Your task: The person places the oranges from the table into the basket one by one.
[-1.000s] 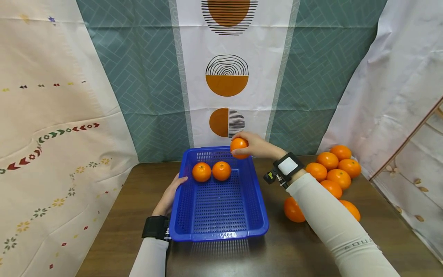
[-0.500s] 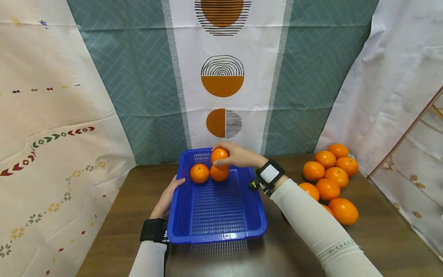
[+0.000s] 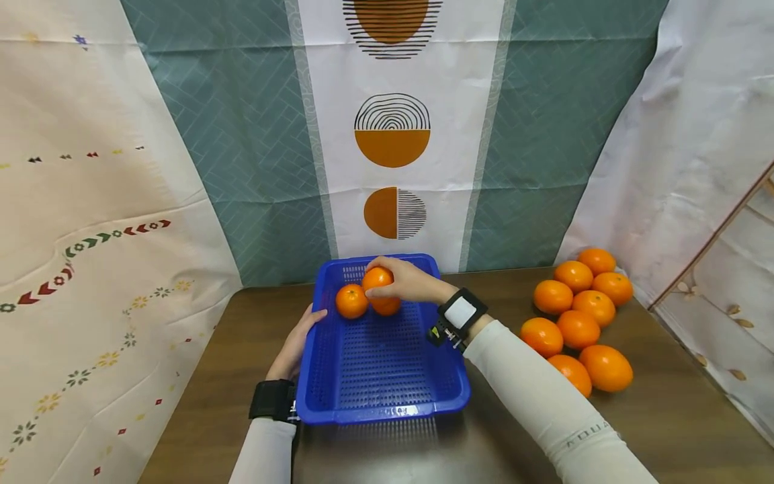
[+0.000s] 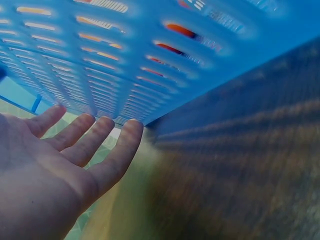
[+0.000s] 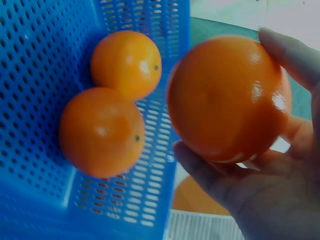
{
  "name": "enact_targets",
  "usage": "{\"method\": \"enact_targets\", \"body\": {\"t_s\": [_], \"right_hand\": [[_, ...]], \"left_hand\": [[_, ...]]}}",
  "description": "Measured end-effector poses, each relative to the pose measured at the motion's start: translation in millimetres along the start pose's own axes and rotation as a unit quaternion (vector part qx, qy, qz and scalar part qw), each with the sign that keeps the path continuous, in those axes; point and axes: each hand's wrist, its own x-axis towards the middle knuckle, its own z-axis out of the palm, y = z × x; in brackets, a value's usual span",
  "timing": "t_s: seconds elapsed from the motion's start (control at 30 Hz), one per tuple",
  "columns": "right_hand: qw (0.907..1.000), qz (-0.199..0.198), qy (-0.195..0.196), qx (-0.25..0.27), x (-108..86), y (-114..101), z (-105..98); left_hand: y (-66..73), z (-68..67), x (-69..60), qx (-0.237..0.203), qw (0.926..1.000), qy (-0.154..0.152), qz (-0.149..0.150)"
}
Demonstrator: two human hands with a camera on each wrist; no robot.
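Observation:
A blue perforated basket (image 3: 384, 411) stands on the wooden table, with one orange (image 3: 351, 301) and another orange (image 3: 387, 306) lying side by side towards its back. My right hand (image 3: 406, 281) grips a third orange (image 3: 377, 277) over the basket; in the right wrist view that held orange (image 5: 227, 97) sits between thumb and fingers, apart from the two lower ones. Along the basket's left wall is my left hand (image 3: 296, 343), its thumb at the rim. Its fingers look extended against the outer wall in the left wrist view, where the hand (image 4: 75, 160) is palm up.
Several loose oranges (image 3: 578, 329) lie grouped on the table (image 3: 502, 296) at the right, beside my right forearm. Patterned cloths (image 3: 272, 228) hang behind the table and at both sides.
My right hand has carried its orange leftwards and slightly down, from the basket's back right to above the two oranges inside. The left hand has stayed at the left wall.

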Motion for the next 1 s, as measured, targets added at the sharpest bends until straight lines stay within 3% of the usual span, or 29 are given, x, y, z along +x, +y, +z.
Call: {"method": "enact_targets", "body": {"t_s": [0.13,0.43,0.7,1.0], "right_hand": [[0.9995,0.008,0.031,0.006,0.5,4,7],[0.9994,-0.022,0.026,0.008,8.4,2,32],[0.9981,-0.04,0.046,-0.014,10.4,4,59],[0.9927,-0.053,0.017,-0.106,13.1,10,75]], "left_hand": [[-1.1,2.4,3.2,-0.002,1.0,-0.004,-0.001],[-1.8,1.2,2.5,0.005,1.0,0.0,0.004],[-2.2,2.0,1.2,0.009,1.0,0.002,0.002],[-1.8,0.6,3.0,-0.004,1.0,0.004,0.0]]}}
